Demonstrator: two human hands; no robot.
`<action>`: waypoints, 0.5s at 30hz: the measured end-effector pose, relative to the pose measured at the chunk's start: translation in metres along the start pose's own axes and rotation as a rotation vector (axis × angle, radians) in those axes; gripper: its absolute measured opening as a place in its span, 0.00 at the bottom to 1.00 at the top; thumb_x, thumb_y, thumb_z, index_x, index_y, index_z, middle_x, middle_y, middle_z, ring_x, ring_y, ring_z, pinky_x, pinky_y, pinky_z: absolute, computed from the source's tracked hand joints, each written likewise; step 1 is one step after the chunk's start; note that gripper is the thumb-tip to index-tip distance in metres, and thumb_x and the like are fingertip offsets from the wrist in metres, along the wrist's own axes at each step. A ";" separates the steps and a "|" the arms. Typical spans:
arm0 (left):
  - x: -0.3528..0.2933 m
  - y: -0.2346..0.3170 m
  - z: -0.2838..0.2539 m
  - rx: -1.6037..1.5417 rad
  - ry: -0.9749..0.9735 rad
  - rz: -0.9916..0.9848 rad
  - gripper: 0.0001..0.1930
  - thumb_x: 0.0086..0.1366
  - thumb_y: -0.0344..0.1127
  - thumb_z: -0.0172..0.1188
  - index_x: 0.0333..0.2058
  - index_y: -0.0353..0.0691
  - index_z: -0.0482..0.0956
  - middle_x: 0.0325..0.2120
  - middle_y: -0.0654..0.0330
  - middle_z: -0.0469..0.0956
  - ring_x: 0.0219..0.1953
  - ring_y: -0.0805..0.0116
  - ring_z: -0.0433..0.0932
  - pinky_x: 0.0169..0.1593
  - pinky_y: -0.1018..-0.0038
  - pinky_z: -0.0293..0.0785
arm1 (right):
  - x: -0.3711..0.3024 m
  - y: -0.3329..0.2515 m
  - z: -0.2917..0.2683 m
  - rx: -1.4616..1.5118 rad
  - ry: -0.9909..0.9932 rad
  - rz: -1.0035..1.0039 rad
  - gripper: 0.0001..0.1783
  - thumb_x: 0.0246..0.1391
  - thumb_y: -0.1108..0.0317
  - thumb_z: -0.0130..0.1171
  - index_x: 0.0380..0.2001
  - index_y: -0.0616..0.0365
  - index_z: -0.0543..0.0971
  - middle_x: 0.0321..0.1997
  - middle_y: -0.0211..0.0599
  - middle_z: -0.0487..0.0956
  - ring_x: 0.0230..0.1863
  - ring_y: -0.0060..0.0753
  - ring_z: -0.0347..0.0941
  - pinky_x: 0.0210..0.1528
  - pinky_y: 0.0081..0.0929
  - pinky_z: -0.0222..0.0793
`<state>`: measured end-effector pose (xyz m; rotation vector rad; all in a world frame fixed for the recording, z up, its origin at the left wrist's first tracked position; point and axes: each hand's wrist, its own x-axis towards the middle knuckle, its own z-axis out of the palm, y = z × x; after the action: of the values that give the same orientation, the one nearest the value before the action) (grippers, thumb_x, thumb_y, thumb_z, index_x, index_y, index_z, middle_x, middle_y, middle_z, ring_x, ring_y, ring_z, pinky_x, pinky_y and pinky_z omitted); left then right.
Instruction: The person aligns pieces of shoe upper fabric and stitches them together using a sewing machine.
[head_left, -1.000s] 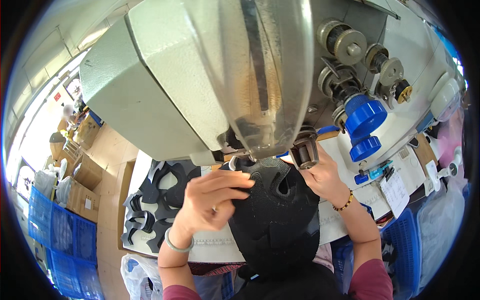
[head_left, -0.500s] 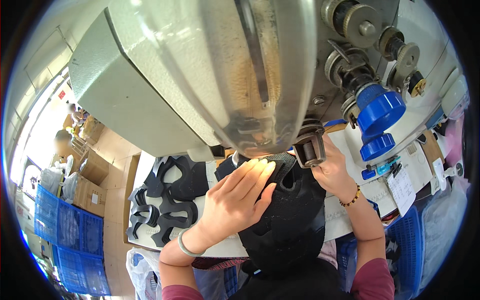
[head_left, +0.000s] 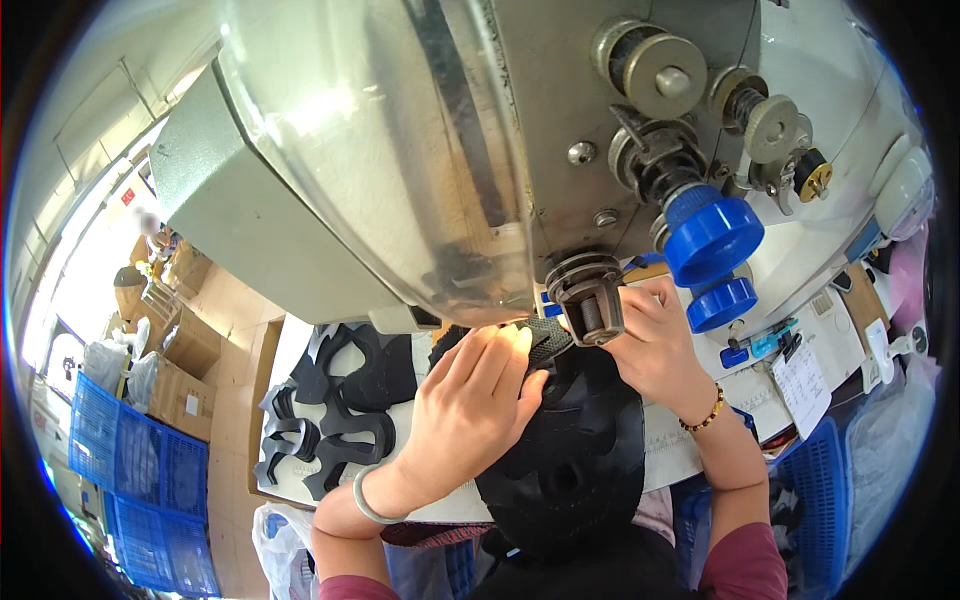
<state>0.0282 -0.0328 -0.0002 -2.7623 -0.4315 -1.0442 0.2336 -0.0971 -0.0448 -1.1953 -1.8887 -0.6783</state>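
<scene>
our left hand lay unclenched on the black, rounded, part-mesh piece — whether our right hand gripped, we couldn't tell.

Workshop interior, bent by a wide lens: strong daylight whitens the windows at far left, beneath a pale ceiling. Below, a beige tiled floor holds cardboard boxes and blue plastic crates, left of a white worktable.
</scene>
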 end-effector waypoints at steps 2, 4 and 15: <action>0.001 0.000 0.004 0.018 -0.016 -0.025 0.15 0.48 0.32 0.67 0.35 0.34 0.77 0.30 0.58 0.74 0.33 0.59 0.75 0.36 0.70 0.75 | 0.001 0.001 -0.001 -0.025 -0.008 -0.008 0.17 0.34 0.75 0.59 0.34 0.53 0.82 0.44 0.30 0.76 0.43 0.31 0.69 0.45 0.34 0.60; -0.001 0.000 0.007 0.110 0.071 0.028 0.14 0.46 0.26 0.63 0.34 0.32 0.76 0.30 0.56 0.74 0.38 0.55 0.75 0.42 0.67 0.74 | 0.002 -0.003 -0.004 -0.042 -0.020 -0.013 0.17 0.35 0.74 0.59 0.35 0.52 0.82 0.44 0.30 0.75 0.44 0.30 0.69 0.45 0.34 0.59; -0.018 -0.024 0.036 0.009 0.300 -0.045 0.16 0.42 0.22 0.59 0.35 0.32 0.79 0.34 0.55 0.76 0.38 0.57 0.77 0.42 0.68 0.76 | 0.008 -0.034 -0.012 -0.094 -0.099 -0.086 0.23 0.39 0.74 0.59 0.44 0.59 0.79 0.38 0.29 0.76 0.34 0.26 0.66 0.39 0.27 0.60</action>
<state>0.0301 -0.0054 -0.0376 -2.5379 -0.4539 -1.4337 0.2044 -0.1163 -0.0324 -1.2319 -2.0196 -0.7740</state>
